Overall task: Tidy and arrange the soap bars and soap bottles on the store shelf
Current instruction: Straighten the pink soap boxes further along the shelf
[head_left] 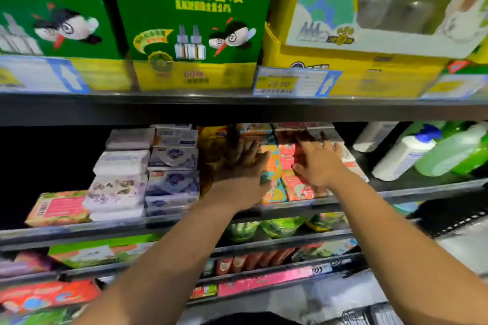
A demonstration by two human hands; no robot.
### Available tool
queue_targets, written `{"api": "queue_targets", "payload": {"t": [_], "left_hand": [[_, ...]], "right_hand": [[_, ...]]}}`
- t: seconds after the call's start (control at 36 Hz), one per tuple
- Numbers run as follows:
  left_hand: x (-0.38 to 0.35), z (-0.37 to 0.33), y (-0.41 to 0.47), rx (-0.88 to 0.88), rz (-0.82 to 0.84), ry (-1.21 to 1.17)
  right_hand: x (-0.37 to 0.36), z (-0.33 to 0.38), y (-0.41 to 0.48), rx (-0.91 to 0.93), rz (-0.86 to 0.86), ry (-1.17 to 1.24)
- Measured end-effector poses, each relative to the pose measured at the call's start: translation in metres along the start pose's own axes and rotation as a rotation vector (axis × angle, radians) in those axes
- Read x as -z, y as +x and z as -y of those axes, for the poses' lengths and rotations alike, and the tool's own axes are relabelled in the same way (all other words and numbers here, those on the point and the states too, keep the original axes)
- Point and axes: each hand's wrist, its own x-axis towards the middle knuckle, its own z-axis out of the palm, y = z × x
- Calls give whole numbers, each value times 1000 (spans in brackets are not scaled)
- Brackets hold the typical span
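Note:
Both my hands reach into the middle shelf (422,190) among boxed soap bars. My left hand (245,163) lies with straight fingers against the left side of a stack of orange-and-teal soap boxes (274,192). My right hand (319,163) rests with spread fingers on top of the pink soap boxes (298,187) beside them. Left of my hands stand stacks of blue-and-white soap boxes (173,182) and white soap packs (118,185), and a pink-labelled soap box (59,208) lies at the shelf's left end. White and green soap bottles (427,153) lie tipped over at the right.
The shelf above carries green boxes (190,16) and a yellow box (369,21), with price tags (295,82) on its edge. Lower shelves hold green packs (280,227) and red and pink packages (47,295). A dark gap lies at the middle shelf's far left.

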Motion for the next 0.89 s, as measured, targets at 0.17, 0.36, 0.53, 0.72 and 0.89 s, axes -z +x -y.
{"api": "queue_targets", "payload": {"t": [0.17,0.36,0.53,0.72,0.89], "left_hand": [[4,-16,13,36,22,-61],[13,-26,18,230,161,-79],[12,-24,23,244,155,-130],[18,-26,21,226,156,-102],[18,-26,24,193,170,-79]], "right_hand": [[4,-7,25,36,100,14],[12,-16,35,42,110,23],[17,-26,24,56,-41,48],[23,-19,20,10,88,74],[11,-14,27,-9,67,26]]}}
